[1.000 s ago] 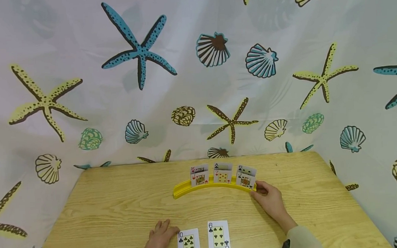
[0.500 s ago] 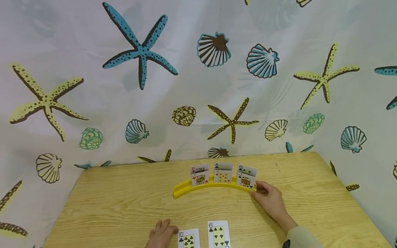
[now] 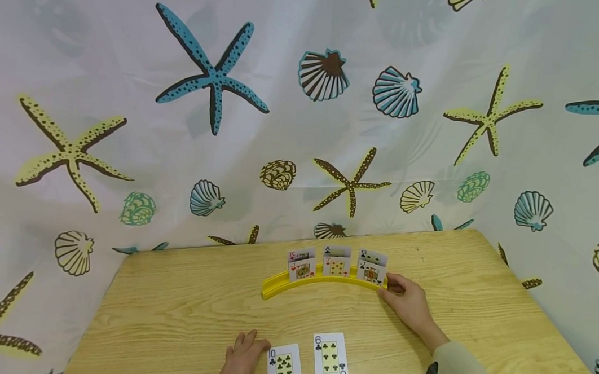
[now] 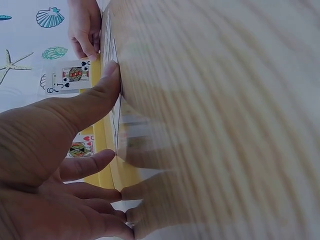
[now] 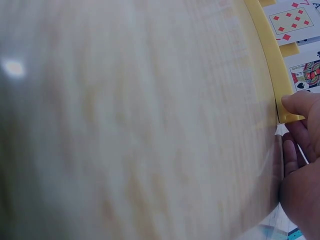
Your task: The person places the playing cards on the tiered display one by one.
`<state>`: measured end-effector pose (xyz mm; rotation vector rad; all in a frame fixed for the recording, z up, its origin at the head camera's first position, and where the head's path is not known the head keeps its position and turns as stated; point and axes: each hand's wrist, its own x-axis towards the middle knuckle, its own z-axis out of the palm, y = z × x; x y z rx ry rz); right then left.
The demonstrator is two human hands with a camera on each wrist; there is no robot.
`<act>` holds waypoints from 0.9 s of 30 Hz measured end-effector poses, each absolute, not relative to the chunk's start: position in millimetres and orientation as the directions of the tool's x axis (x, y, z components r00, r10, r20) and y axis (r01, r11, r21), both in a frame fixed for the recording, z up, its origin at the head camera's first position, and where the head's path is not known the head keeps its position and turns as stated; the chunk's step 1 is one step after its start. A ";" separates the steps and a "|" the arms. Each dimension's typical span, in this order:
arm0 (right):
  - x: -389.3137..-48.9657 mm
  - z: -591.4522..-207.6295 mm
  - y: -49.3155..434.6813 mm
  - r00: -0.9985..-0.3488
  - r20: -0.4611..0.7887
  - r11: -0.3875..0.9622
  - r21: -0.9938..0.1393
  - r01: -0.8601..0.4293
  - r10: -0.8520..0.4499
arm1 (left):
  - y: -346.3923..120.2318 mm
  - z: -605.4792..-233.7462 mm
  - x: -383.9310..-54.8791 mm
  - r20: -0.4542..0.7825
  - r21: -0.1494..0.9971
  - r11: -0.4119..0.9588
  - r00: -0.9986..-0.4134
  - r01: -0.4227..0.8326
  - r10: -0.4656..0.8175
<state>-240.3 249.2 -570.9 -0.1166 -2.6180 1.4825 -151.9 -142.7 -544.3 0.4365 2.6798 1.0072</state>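
My left hand (image 3: 241, 364) rests on the table at the left edge of a ten of clubs (image 3: 285, 369), which lies flat and face up. In the left wrist view, thumb and forefinger are spread, fairly straight, with their tips (image 4: 109, 156) at the card's edge. My right hand (image 3: 406, 301) pinches the right end of a curved yellow card holder (image 3: 279, 285); the right wrist view shows the thumb on that end. Standing in the holder's front row are a jack of hearts (image 3: 302, 270), a seven of diamonds (image 3: 336, 267) and a jack of spades (image 3: 370, 273).
Behind those stand a red king (image 3: 298, 255), a black ace (image 3: 336, 250) and a black six (image 3: 373, 256), partly hidden. A six of clubs (image 3: 330, 357) lies face up beside the ten. Shell-patterned cloth (image 3: 276, 126) surrounds the wooden table (image 3: 184, 306).
The ten of clubs has shifted very slightly left against my left hand's fingers. My right hand and the card holder stay where they were.
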 end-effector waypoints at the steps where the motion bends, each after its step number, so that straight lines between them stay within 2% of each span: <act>1: -240.4 -571.2 249.5 -0.988 0.079 0.515 -0.857 -0.001 0.130 | -142.2 -544.2 -152.0 -0.124 0.668 0.720 -0.926 0.188 0.356; 19: -240.1 -569.3 249.7 -0.989 0.078 0.505 -0.863 -0.005 0.123 | -137.7 -539.6 -151.0 -0.130 0.668 0.725 -0.933 0.168 0.336; 27: -240.9 -569.6 249.5 -0.989 0.084 0.512 -0.859 -0.009 0.124 | -142.1 -552.7 -156.3 -0.122 0.668 0.721 -0.929 0.183 0.348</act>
